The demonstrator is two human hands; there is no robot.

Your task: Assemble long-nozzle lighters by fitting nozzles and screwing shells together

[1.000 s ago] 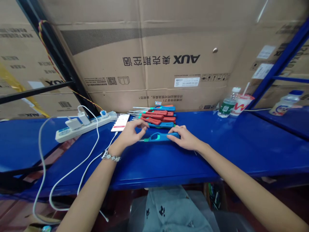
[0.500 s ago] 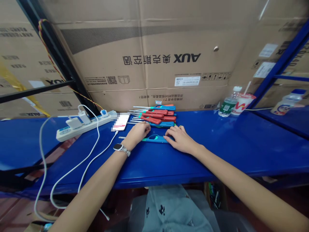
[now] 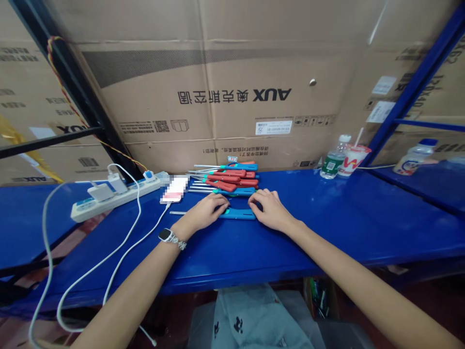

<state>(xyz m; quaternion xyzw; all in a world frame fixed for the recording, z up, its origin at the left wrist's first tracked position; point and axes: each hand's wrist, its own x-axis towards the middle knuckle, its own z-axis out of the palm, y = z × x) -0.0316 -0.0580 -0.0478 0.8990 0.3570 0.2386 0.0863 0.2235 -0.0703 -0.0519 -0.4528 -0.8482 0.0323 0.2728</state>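
A blue long-neck lighter (image 3: 238, 214) with a green trigger lies crosswise on the blue table, its metal neck pointing left. Over its middle, beside the trigger, my left hand (image 3: 205, 211) is closed, with fingers and thumb on the lighter and part of it hidden beneath. My right hand (image 3: 271, 208) has curled fingers and a thumb at the handle's right end. Just beyond the hands lies a pile of red lighters (image 3: 227, 177) and blue lighters (image 3: 241, 192), necks mostly to the left.
A phone (image 3: 176, 188) on a white cable lies left of the pile, near a power strip (image 3: 119, 194) with chargers. A water bottle (image 3: 332, 160), a cup with a straw (image 3: 354, 159) and another bottle (image 3: 416, 157) stand right. A cardboard box (image 3: 232, 63) rises behind the table (image 3: 308, 232).
My left hand has come down towards me onto the lighter's trigger area. My right hand remains at the handle end. The view has shifted slightly.
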